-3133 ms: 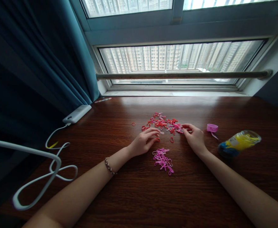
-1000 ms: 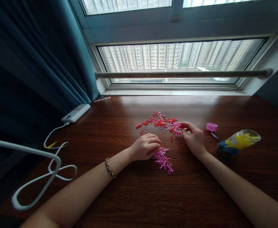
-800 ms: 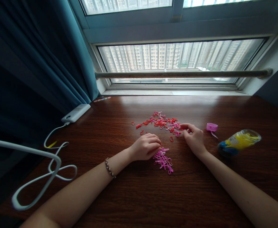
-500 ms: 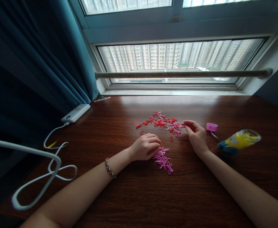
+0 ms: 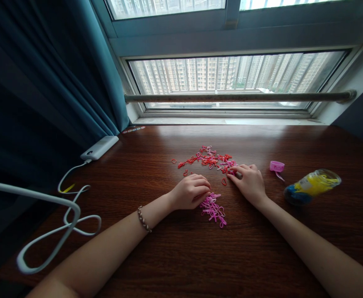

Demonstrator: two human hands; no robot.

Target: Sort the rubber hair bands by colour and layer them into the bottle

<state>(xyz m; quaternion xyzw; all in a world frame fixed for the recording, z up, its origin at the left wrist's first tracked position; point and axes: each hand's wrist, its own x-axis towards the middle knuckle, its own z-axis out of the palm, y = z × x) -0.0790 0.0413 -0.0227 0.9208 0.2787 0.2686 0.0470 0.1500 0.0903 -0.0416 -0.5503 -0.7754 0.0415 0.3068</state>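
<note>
A loose heap of small red and pink rubber bands [image 5: 209, 160] is spread over the middle of the table. Closer to me lies a separate pile of purple-pink rubber bands [image 5: 212, 207]. My left hand [image 5: 190, 191] rests beside this nearer pile, fingers curled together at its upper left edge; whatever they hold is hidden. At the right end of the mixed heap, my right hand [image 5: 248, 183] has thumb and forefinger closed around a pink band. One single red band [image 5: 224, 181] lies just left of its thumb.
To the right, a clear jar [image 5: 312, 187] with yellow and blue bands lies tilted, near a pink strip ring [image 5: 277, 166]. A white power bank [image 5: 99, 148] with a looped white cable [image 5: 72, 223] is at left, by the blue curtain [image 5: 106, 82]. A window and rail stand behind.
My right hand has moved left and slightly toward me, from the heap's far right tip to the pink bands at its near right edge. The left hand stays in place.
</note>
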